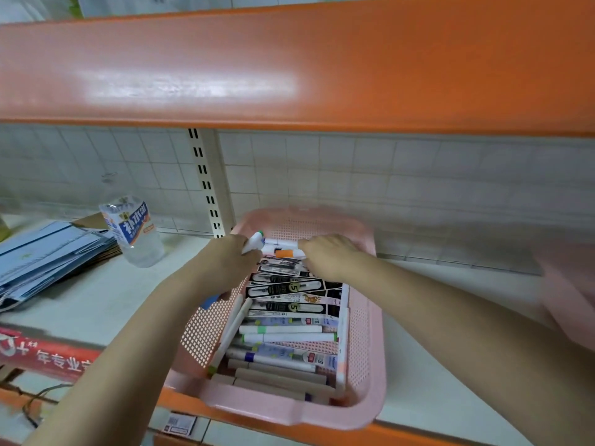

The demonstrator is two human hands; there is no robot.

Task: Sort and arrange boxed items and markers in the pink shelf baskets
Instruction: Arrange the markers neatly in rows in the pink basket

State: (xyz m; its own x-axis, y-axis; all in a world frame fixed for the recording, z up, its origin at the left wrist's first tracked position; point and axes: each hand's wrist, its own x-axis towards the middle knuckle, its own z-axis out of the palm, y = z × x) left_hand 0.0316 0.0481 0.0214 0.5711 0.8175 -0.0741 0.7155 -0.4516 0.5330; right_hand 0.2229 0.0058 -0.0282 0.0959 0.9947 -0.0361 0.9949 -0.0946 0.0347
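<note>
Head view, single entry.

Pink basket (367, 342): lower centre of frame, on the white shelf (450, 365), front rim overhanging the orange edge.

Contents, near end: loose markers (283, 329) laid mostly crosswise in rows, with a few lengthwise along the side walls. Middle: boxed items (286, 288), black and white packs, stacked flat in an overlapping run. Far end: a few more white markers, one with an orange band (285, 253).

Progress, judged: the basket is largely filled and grouped by kind; the far end is not yet settled. A second pink basket (573, 284) shows blurred at the right edge, contents not visible.

Left hand (230, 257): centre frame, fingers curled round a white marker with a green tip (254, 241), lifted slantwise at the far left corner.

Right hand (328, 254): fingers bent down, touching the far markers and top pack; whether it pinches any cannot be told.

Also present: water bottle (132, 230) and flattened cartons (48, 255), upper left.
</note>
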